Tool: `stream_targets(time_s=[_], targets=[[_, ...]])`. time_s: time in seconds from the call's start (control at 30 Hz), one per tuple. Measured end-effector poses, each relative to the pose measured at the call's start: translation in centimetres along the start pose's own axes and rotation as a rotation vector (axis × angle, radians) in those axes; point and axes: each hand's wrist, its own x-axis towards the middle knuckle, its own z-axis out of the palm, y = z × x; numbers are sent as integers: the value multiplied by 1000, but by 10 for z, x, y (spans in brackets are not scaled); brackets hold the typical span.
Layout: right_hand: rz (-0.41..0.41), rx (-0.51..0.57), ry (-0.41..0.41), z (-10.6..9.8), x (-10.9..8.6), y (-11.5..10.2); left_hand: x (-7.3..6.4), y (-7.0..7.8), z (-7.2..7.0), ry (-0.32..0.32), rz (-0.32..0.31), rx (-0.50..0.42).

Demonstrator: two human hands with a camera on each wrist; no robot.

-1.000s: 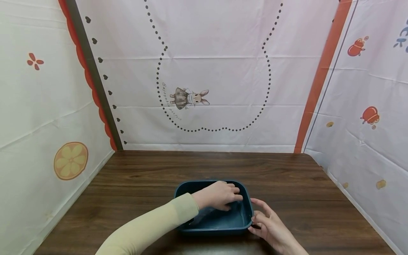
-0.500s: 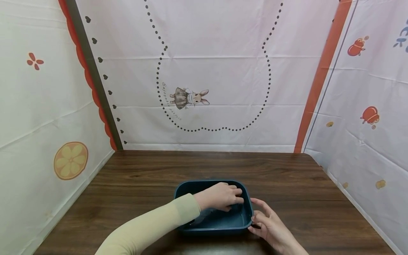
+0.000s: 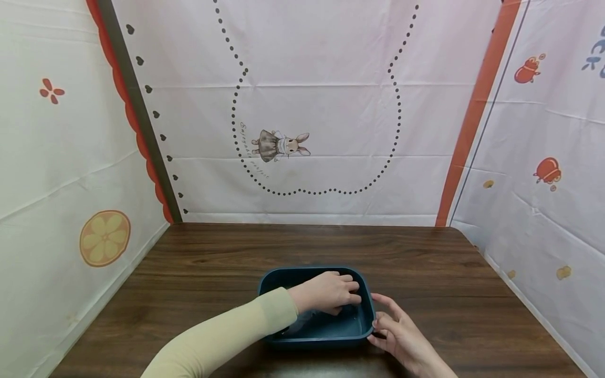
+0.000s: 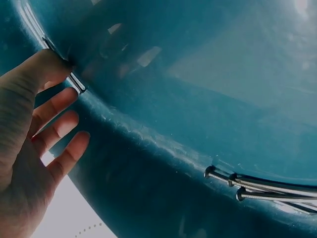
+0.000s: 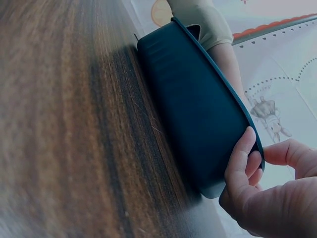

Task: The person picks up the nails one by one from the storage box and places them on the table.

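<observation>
A dark blue plastic bin (image 3: 331, 328) stands on the table. My left hand (image 3: 326, 291) reaches down inside it, near its right end. In the left wrist view, thumb and forefinger of the left hand (image 4: 37, 114) pinch at thin metal nails (image 4: 77, 83) along the bin's inner bottom edge; the other fingers are spread and bent. Several more nails (image 4: 277, 191) lie together farther along that edge. My right hand (image 3: 402, 336) grips the bin's right front corner, thumb at the rim and fingers against the outer wall (image 5: 198, 114).
The brown wood-grain table (image 3: 212, 257) extends around the bin. White printed cloth (image 3: 321, 115) hangs behind it, with more patterned cloth (image 3: 543, 210) along the right side and on the left.
My left hand has shifted slightly down inside the bin, its fingers drawing in a little. The right hand and the bin stay in place.
</observation>
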Motion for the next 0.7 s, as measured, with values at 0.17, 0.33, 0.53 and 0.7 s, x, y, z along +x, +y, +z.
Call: stream_targets(time_s=[0.17,0.33,0.53,0.7], targets=[[0,2,-4,0,0,-1,1,1,1,-12,15,9],[0,-1,1,1,0,-2,3,1,3,-21,30,30],[-1,-7,0,1,0,-2,5,3,6,-32,37,48],[2,-4,-5,-1,0,-1,7,5,5,-48,38,39]])
